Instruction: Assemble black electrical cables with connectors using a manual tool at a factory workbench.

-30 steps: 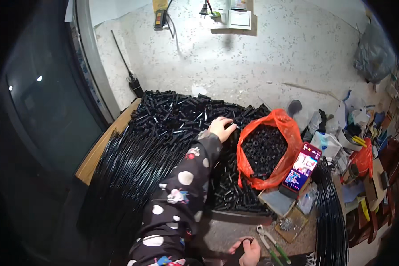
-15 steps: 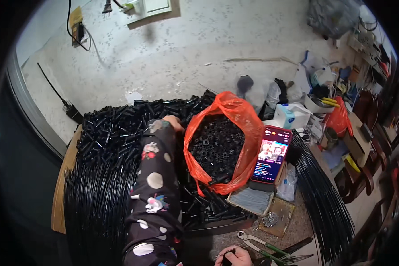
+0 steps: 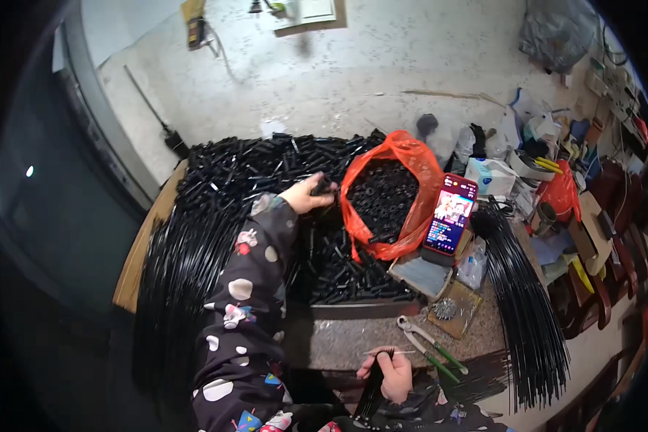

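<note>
My left hand (image 3: pixel 306 195) is at the front of a large heap of short black tubular parts (image 3: pixel 245 169), left of a red plastic bag (image 3: pixel 433 173). Its fingers are closed on a dark tubular part (image 3: pixel 324 186). Near the table's front edge, my right hand (image 3: pixel 392 376) pinches a bundle of thin black rods (image 3: pixel 369 396) that hangs downward. A thin pale pin or wire (image 3: pixel 399 352) crosses the top of that grip. Small black toothed rings (image 3: pixel 381 193) fill the open bag.
Long black rods lie in bundles at the left (image 3: pixel 187 281) and right (image 3: pixel 525 302). Green-handled pincers (image 3: pixel 433 349) rest near my right hand. A lit phone (image 3: pixel 450 212) leans beside the bag, behind a tray of thin pins (image 3: pixel 421 273) and a spiky metal cluster (image 3: pixel 445 309).
The view has shifted, so the table sits further right and higher. My left hand has drawn back from deep in the heap with a dark part. More of my right hand now shows.
</note>
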A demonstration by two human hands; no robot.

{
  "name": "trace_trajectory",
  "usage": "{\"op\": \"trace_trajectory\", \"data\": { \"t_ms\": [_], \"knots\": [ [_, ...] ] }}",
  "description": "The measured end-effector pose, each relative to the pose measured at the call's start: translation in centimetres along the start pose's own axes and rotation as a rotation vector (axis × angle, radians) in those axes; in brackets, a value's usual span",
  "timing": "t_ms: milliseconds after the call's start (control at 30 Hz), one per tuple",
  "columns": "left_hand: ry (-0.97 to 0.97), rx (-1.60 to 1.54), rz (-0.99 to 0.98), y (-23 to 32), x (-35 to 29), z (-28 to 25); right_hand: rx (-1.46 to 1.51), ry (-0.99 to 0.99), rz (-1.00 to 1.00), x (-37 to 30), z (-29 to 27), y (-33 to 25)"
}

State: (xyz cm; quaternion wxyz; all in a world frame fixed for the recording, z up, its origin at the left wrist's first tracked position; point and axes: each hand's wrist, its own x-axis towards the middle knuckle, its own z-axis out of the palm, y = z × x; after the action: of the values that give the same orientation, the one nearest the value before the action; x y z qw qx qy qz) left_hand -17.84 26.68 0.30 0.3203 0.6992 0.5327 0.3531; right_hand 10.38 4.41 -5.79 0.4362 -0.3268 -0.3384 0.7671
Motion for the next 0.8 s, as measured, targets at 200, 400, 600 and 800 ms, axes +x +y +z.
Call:
{"op": "trace_trajectory", "data": {
  "t_ms": [200, 400, 600, 800],
  "knots": [
    [0.731, -0.431, -0.168, 8.2, -7.9, -1.1, -0.007, -0.005, -0.050, -3.3, 0.3, 1.5],
    [0.067, 0.030, -0.329, 9.7, -16.7, 5.2, -0.026, 0.070, -0.040, -5.0, -0.2, 2.1],
    [0.184, -0.167, -0.193, 7.8, -24.8, 13.2, -0.030, -0.039, -0.070, -6.3, 1.3, 1.9],
    [0.332, 0.243, -0.197, 7.9, -27.1, 16.0, 0.035, 0.026, -0.029, -4.9, 0.4, 3.6]
  ]
}}
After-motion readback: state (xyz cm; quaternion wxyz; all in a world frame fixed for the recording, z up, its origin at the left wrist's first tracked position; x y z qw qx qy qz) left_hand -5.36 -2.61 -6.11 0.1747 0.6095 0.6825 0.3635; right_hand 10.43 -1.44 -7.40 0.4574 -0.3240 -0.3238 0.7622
